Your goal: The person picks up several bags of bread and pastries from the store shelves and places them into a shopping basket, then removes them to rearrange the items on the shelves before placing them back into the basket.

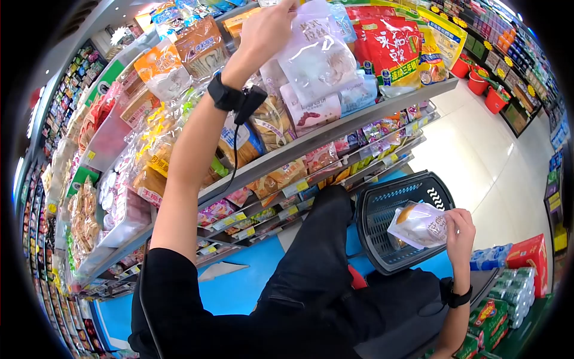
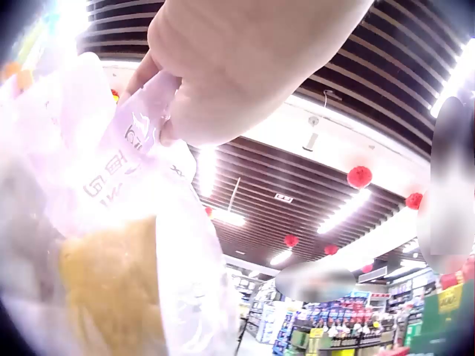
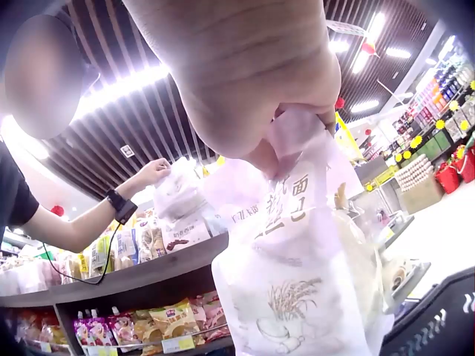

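Observation:
At the top of the head view, my left hand (image 1: 266, 36) pinches the upper edge of a pale lavender package (image 1: 320, 63), upright above the packs on the shelf. In the left wrist view, that hand (image 2: 245, 67) grips the package with a brown item showing inside (image 2: 111, 289). My right hand (image 1: 460, 233) pinches a corner of another pale package (image 1: 418, 226) with something brown inside, over the black basket (image 1: 371, 251). From the right wrist view, the right hand (image 3: 252, 81) holds this package (image 3: 293, 289) by its top, and it hangs down.
The shelf's metal edge (image 1: 335, 133) runs diagonally below the displayed packs, with lower tiers of snacks beneath. Red packs (image 1: 388, 48) stand right of the lavender package. Green-wrapped cans (image 1: 514, 293) and a red box (image 1: 529, 263) are at the lower right. Red buckets (image 1: 496, 99) stand across the aisle.

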`<action>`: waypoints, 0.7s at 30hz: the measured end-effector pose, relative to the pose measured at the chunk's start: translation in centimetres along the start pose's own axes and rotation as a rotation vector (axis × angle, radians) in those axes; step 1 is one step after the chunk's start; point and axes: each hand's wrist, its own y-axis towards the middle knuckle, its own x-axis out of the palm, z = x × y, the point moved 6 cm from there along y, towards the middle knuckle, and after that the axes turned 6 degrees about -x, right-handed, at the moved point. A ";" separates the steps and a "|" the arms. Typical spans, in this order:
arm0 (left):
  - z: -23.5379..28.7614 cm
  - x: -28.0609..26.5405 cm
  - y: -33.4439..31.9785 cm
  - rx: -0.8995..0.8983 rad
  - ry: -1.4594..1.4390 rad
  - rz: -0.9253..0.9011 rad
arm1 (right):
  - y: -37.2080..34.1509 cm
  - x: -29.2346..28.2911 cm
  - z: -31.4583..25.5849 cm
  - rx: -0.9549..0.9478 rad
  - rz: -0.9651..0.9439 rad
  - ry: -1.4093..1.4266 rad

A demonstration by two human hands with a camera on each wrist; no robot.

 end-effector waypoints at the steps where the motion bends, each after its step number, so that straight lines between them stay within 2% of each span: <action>1: -0.4 0.0 0.6 -0.014 0.035 -0.015 | 0.1 0.1 0.0 -0.009 0.008 0.004; 3: -1.1 0.0 1.6 -0.038 0.101 -0.047 | 0.2 0.2 0.0 -0.024 0.026 0.012; 7: -3.0 3.3 2.2 0.185 0.371 -0.017 | 0.6 0.5 0.0 0.004 0.033 0.048; 11: -3.8 5.2 1.2 0.356 0.489 0.099 | 1.1 0.9 -0.2 -0.005 0.033 0.064; 13: -4.9 5.6 2.3 0.231 0.529 0.014 | 1.1 1.1 -0.2 0.010 0.020 0.075; 15: -6.4 5.5 3.9 0.223 0.662 0.041 | 0.8 1.2 -0.1 0.000 0.012 0.055; 16: -6.5 4.5 4.4 0.187 0.476 0.114 | 0.9 1.3 -0.1 -0.009 0.009 0.046; 19: -7.2 3.7 6.2 0.287 0.534 0.070 | 0.6 1.1 0.5 0.006 0.021 0.048; 20: -7.3 3.9 6.6 0.289 0.516 -0.021 | 0.6 1.1 0.6 0.002 0.030 0.051; 21: -6.2 2.9 6.1 0.334 0.474 0.000 | 0.6 1.1 0.7 0.000 0.038 0.054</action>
